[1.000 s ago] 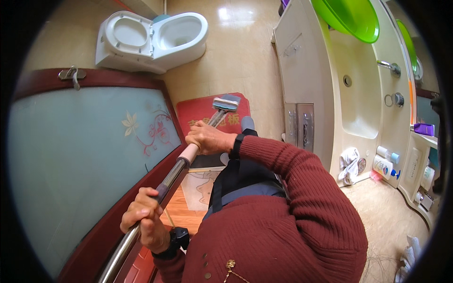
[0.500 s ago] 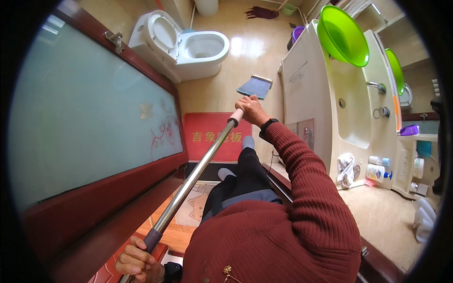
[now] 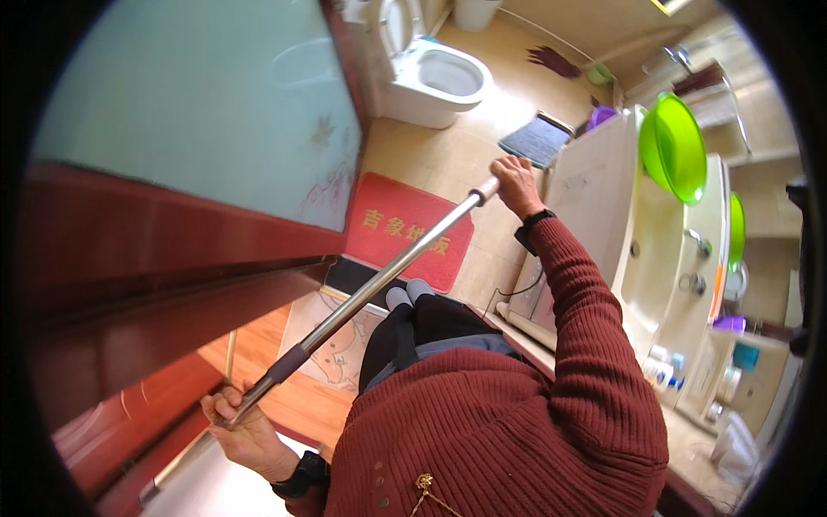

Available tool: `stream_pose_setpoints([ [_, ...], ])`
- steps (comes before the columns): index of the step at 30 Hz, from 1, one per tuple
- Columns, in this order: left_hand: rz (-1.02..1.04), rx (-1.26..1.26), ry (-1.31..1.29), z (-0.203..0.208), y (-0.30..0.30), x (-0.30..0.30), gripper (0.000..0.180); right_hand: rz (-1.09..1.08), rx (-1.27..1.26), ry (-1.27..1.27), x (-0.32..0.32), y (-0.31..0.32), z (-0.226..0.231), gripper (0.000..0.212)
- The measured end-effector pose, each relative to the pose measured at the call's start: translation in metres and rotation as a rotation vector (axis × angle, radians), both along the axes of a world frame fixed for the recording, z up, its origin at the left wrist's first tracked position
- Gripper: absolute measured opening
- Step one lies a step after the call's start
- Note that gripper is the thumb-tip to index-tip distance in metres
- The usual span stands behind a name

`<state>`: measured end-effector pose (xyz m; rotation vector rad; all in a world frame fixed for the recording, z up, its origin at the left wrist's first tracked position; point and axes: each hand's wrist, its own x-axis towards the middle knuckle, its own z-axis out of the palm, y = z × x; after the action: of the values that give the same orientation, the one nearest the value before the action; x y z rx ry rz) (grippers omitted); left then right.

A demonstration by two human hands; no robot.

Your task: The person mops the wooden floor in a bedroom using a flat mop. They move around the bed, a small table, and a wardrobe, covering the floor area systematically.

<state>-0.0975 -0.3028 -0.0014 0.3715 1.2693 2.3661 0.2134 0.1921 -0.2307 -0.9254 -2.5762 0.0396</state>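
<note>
Slanting from the lower left to the upper right of centre, a flat mop [image 3: 366, 291] likely handles light and stiff; its bare metal pole [image 3: 422, 244] may be slick, so the dark sleeve [image 3: 284, 366] and pale collar [image 3: 488, 189] seem the surest holds. The left hand [image 3: 250, 432] curls around the lower end; the right hand [image 3: 519, 186] wraps the top beside the collar. The pole gleams silver; the broad head [image 3: 536, 140] looks blue-grey, fibrous.
</note>
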Motion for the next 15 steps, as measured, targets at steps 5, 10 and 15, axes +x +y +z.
stream_pose_setpoints([
  [5, 0.089, 0.090, -0.165, 0.004, -0.020, 0.033, 0.022, 0.036, -0.147, -0.115, -0.001, -0.003, -0.009, 0.017],
  [10, 0.046, -0.009, -0.181, -0.027, 0.024, 0.056, 0.021, 0.292, -0.121, -0.020, -0.041, -0.049, 0.005, 0.019],
  [15, -0.129, -0.026, -0.092, -0.027, 0.065, 0.056, 0.020, 0.294, -0.140, -0.002, -0.054, -0.074, 0.016, 0.017],
])
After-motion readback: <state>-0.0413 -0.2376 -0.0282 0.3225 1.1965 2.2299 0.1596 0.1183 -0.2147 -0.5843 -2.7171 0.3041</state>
